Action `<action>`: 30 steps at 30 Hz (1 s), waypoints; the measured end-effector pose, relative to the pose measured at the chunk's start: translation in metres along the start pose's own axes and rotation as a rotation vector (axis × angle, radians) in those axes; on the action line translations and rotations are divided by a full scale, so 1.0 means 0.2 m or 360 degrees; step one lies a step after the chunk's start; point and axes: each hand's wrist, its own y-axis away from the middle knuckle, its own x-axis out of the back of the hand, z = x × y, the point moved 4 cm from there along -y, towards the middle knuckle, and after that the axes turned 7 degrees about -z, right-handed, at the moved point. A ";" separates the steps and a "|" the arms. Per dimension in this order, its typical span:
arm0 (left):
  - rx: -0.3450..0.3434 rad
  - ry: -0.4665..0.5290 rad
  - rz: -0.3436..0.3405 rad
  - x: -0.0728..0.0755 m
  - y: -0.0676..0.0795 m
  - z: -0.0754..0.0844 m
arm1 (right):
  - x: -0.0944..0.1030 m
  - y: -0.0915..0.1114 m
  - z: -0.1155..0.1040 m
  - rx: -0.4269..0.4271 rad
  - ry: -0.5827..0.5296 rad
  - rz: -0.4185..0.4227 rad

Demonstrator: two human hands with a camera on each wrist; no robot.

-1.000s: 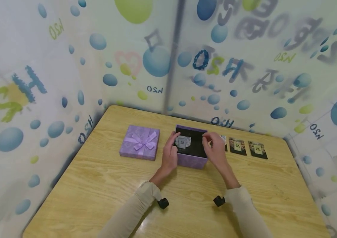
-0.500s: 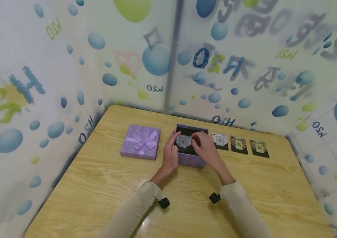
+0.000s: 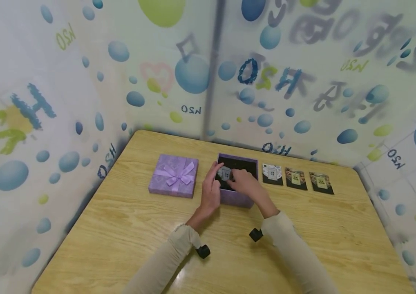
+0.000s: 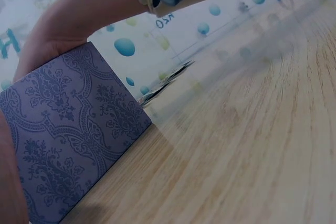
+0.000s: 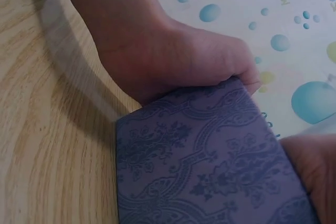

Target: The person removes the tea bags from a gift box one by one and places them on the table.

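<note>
A purple patterned gift box (image 3: 235, 199) with a black inside stands uncovered on the table. My left hand (image 3: 210, 192) holds its left side, fingertips over the rim. My right hand (image 3: 245, 182) reaches over the near rim into the box, fingers bent at the right edge of a small grey-and-white square packet (image 3: 224, 173), which sits tilted. The fingertips partly hide the packet. In the right wrist view, the right hand (image 5: 173, 56) arches over the box's front wall (image 5: 205, 166); in the left wrist view that patterned wall (image 4: 79, 124) shows beside the left hand (image 4: 7, 177).
The purple lid (image 3: 173, 175) with a ribbon bow lies left of the box. To the right, a white packet (image 3: 272, 174) and two brownish packets, one nearer (image 3: 296, 178) and one farther (image 3: 321, 182), lie in a row. A printed wall sheet (image 3: 193, 134) stands behind the wooden table (image 3: 208, 265).
My right hand has moved left from the box's right rim to the packet inside, uncovering the white packet on the table. The packet inside now tilts. My left hand stays at the box's side.
</note>
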 end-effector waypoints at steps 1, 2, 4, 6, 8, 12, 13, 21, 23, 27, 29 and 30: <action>-0.0005 0.0005 -0.0002 0.00 0.00 0.00 | -0.01 -0.01 0.00 -0.0026 -0.0018 -0.0026; -0.0011 0.0005 -0.0003 -0.01 0.00 0.00 | -0.02 -0.01 0.01 -0.0040 -0.0036 -0.0039; -0.0023 0.0006 -0.0003 -0.01 0.01 0.00 | -0.02 -0.02 0.02 -0.0070 -0.0063 -0.0042; -0.0022 0.0003 0.0003 -0.01 0.01 0.00 | -0.02 -0.02 0.02 -0.0079 -0.0064 -0.0031; -0.0019 -0.0001 0.0012 0.00 0.01 0.00 | -0.02 -0.03 0.02 -0.0065 -0.0065 -0.0018; -0.0014 -0.0011 0.0026 0.00 0.01 0.00 | -0.02 -0.03 0.03 -0.0048 -0.0070 0.0028; -0.0015 -0.0016 0.0027 0.00 0.00 0.00 | -0.02 -0.03 0.03 -0.0050 -0.0075 0.0044; -0.0027 -0.0042 0.0021 0.00 0.00 0.00 | -0.01 -0.02 0.02 -0.0018 -0.0085 0.0205; -0.0029 -0.0037 0.0029 0.00 0.00 0.01 | 0.00 -0.02 0.02 0.0028 -0.0075 0.0254; -0.0028 -0.0023 0.0035 0.00 0.00 0.01 | 0.01 -0.02 0.01 0.0163 -0.0114 0.0311; -0.0023 -0.0020 0.0034 0.00 0.00 0.01 | 0.01 -0.02 0.01 0.0223 -0.0139 0.0309; -0.0022 -0.0023 0.0033 -0.01 0.00 0.01 | 0.01 -0.02 0.01 0.0240 -0.0153 0.0300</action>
